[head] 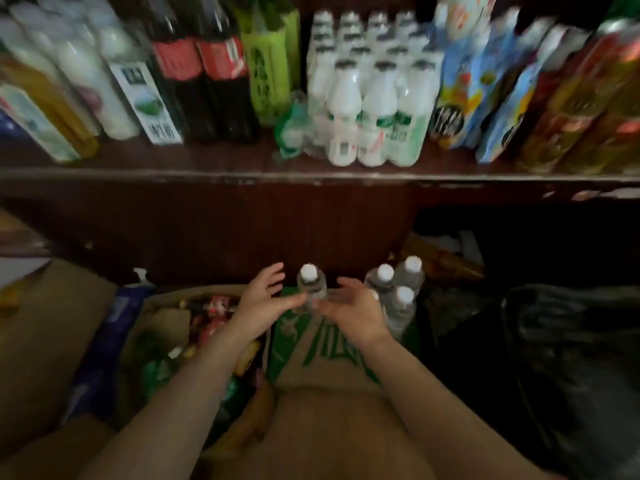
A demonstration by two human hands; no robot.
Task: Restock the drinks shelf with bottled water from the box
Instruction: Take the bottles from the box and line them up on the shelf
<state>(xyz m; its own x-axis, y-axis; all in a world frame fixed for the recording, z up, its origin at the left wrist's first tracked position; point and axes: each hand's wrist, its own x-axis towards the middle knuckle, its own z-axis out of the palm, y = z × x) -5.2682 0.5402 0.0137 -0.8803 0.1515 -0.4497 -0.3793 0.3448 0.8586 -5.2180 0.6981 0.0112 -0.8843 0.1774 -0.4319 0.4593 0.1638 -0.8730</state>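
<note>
A clear water bottle (311,285) with a white cap stands upright on the green-printed cardboard box (332,355). My left hand (263,303) is just left of it, fingers spread, thumb reaching toward its side. My right hand (349,308) is just right of it, palm up, fingers straight. Neither hand grips it. Three more water bottles (398,292) stand behind my right hand. Above, the dark wooden drinks shelf (207,174) carries a pack of white bottles (370,95); the frame is blurred.
Cola bottles (204,74), a green carton (266,67), juice cartons (485,88) and tea bottles crowd the shelf. An open box of mixed snacks (201,323) sits at the lower left, a dark bag (568,358) at the lower right.
</note>
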